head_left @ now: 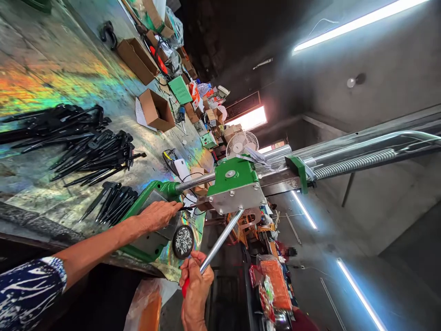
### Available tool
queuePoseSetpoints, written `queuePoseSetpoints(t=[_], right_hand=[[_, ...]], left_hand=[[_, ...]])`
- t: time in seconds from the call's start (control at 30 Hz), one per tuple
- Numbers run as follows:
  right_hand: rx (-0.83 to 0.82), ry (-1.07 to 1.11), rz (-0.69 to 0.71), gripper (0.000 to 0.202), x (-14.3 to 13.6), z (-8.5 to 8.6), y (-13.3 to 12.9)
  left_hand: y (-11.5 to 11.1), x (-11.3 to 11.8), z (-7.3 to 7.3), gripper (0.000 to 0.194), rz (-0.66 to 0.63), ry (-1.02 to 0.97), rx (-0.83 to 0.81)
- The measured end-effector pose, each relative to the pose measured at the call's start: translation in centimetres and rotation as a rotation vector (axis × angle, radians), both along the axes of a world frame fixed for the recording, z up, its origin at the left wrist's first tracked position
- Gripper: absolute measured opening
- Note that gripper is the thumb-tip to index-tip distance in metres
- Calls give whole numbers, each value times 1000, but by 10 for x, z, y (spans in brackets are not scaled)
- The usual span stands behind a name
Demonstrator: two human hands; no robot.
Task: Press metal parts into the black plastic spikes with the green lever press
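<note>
Fingertips (178, 206) of the left hand (157, 216) pinch a dark slender part (186, 208) near the green press (231, 177), apparently steadying it; right hand (197, 285) fingers wrap the red-gripped lever (222, 240), pins (183, 240) just beyond them, presumably for easy reach.

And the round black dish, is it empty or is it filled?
Filled: the dish holds many small silvery pieces, which cover its bottom.

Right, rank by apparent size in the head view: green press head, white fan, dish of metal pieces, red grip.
Green press head
White fan and dish of metal pieces: too alike to rank
Red grip (partly hidden)
</note>
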State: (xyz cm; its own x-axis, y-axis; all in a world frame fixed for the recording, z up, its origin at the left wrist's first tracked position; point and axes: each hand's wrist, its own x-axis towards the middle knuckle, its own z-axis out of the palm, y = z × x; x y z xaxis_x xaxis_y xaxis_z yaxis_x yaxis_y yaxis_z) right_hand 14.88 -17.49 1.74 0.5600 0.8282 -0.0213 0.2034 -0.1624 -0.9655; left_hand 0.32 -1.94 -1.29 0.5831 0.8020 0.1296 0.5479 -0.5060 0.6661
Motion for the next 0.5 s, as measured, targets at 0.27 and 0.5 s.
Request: queuePoseSetpoints(t=[0.27, 0.5], right_hand=[[-8, 12, -12, 32, -2, 2, 1], [-9, 29, 1, 38, -3, 5, 2]], left_hand=[[1, 4, -6, 25, 21, 0, -11], [3, 3, -6, 25, -20, 7, 0]])
